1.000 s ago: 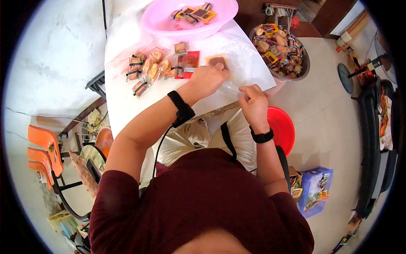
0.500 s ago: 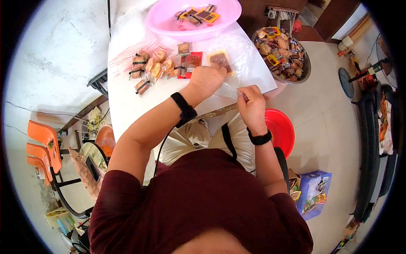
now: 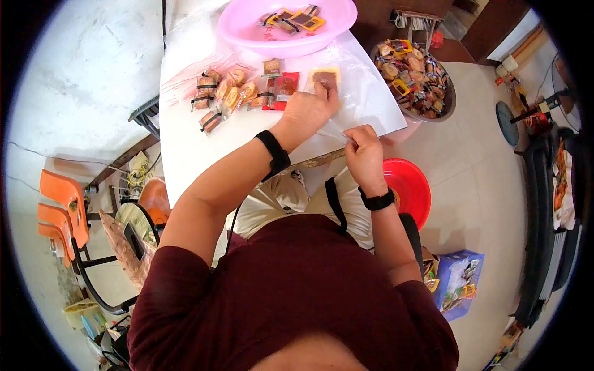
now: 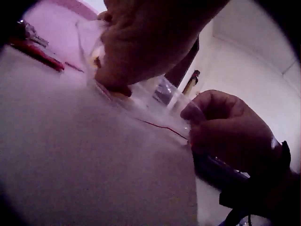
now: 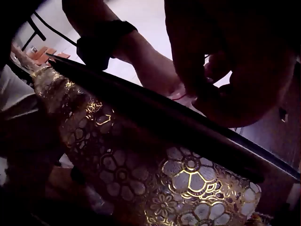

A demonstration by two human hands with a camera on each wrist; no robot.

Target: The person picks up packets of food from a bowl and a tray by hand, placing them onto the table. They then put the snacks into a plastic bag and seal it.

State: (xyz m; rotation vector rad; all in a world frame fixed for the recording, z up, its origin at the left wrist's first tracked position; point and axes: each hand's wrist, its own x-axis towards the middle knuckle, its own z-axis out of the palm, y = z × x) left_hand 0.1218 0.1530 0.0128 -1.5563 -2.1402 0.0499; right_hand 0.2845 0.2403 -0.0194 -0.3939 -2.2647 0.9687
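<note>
In the head view, the left hand [image 3: 308, 114] has its fingertips at the lower edge of a flat brown packet with a yellow border [image 3: 325, 75], pinching it within clear plastic. The right hand [image 3: 365, 157] pinches the near corner of this clear bag [image 3: 356, 93] at the table's front edge. In the left wrist view, the bag [image 4: 157, 106] stretches between the left hand [image 4: 146, 49] and the right hand [image 4: 230, 129]; a thin red line runs along its edge. In the right wrist view, the right hand [image 5: 230, 61] is dark, with thumb and fingertips together.
Wrapped snacks [image 3: 229, 93] and a red packet [image 3: 286, 88] lie left of the hands on the white table [image 3: 192, 148]. Behind is a pink basin [image 3: 291, 46] holding several packets. A full snack tub [image 3: 411, 80] stands right, a red basin [image 3: 411, 191] below the table edge.
The left hand has moved slightly up and right in the head view, and the brown packet shows higher beyond its fingertips. The right hand keeps its pinch on the bag, barely shifted.
</note>
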